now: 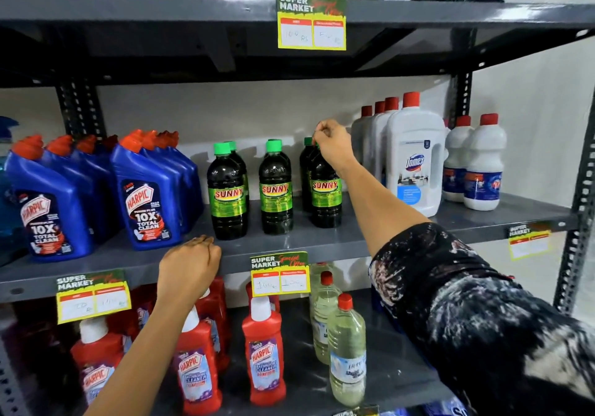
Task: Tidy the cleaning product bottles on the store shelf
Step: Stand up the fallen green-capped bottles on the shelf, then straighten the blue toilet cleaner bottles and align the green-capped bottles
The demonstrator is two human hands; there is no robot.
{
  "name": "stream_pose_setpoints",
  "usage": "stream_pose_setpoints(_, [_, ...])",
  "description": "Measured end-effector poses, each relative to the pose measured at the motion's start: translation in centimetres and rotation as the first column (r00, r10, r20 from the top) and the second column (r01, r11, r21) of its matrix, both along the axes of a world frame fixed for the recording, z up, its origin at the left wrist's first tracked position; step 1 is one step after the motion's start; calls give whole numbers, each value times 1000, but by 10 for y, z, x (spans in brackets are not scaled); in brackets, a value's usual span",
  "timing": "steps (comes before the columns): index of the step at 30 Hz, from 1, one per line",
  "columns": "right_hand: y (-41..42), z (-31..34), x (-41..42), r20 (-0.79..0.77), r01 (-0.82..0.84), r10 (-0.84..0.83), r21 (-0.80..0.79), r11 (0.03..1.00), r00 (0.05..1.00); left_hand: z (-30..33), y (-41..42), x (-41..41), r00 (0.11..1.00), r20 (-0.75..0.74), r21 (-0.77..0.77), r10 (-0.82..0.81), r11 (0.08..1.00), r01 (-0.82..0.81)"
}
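**Grey metal shelf, a hand on a Sunny bottle cap**

Grey steel shelving (322,242) fills the whole view, three levels showing. The biggest thing on the middle level is the white Domex jug (415,158) with a red cap, more white jugs lined up behind it, at least three caps showing. Left side has blue Harpic bottles (145,196), "10X Total Clean" on the labels, in two rows with orange-red caps. In the middle stand the dark Sunny bottles with green labels and green caps, three in front with more tucked behind. The right hand (333,143) is pinched shut on the cap of the rightmost Sunny bottle (325,190), which stands upright on the shelf just left of the Domex jug. The forearm crosses in front of that jug's lower left. The left hand (190,264) is curled over the shelf's front edge, fingers closed on the lip, just below the leftmost Sunny bottle (227,193). Yellow "Super Market" price tags (279,274) hang off the edges, handwriting too blurry to read properly. The lower level has red Harpic "Bathroom Cleaner" bottles (264,351) and two clear bottles with red caps (346,351).
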State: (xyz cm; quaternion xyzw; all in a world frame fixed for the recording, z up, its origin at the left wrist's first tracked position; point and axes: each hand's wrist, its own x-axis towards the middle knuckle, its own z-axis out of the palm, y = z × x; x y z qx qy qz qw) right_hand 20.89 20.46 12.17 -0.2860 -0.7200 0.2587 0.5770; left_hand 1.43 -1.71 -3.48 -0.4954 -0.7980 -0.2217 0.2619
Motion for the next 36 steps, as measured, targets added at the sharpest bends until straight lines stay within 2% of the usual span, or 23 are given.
stream_pose_setpoints(7, [3,-1,2,-20,-9,9,9,1000,1000,-2,1,-1,1000,-4,58,-16,998,16])
stream_pose_setpoints(16, [6,7,-1,89,4,-6,20,1000,996,0,1,0,999,32,87,-33,996,30])
stream_pose_setpoints(19, [-2,8,-1,50,22,-25,69,997,998,3,1,-6,994,71,68,-82,995,77])
stream_pose_setpoints(23, [-39,1,-17,-68,-17,28,168,986,997,7,-11,-26,956,185,233,-226,956,181])
stream_pose_setpoints(26, [-78,-18,-46,-62,-98,115,232,968,991,8,-27,-51,958,221,362,-185,927,96])
stream_pose_setpoints(29, [-111,-48,-86,26,-187,187,276,943,982,12,-45,-75,974,201,446,-101,895,0])
stream_pose_setpoints(31, [-128,-70,-119,143,-273,244,241,931,959,17,-57,-95,988,155,510,-21,858,-62])
stream_pose_setpoints(33, [-141,-92,-149,288,-347,311,85,934,906,23,-68,-117,981,180,529,69,834,-156])
stream_pose_setpoints(36, [-149,-117,-183,449,-360,388,-150,921,805,31,-80,-157,887,439,406,144,849,-338])
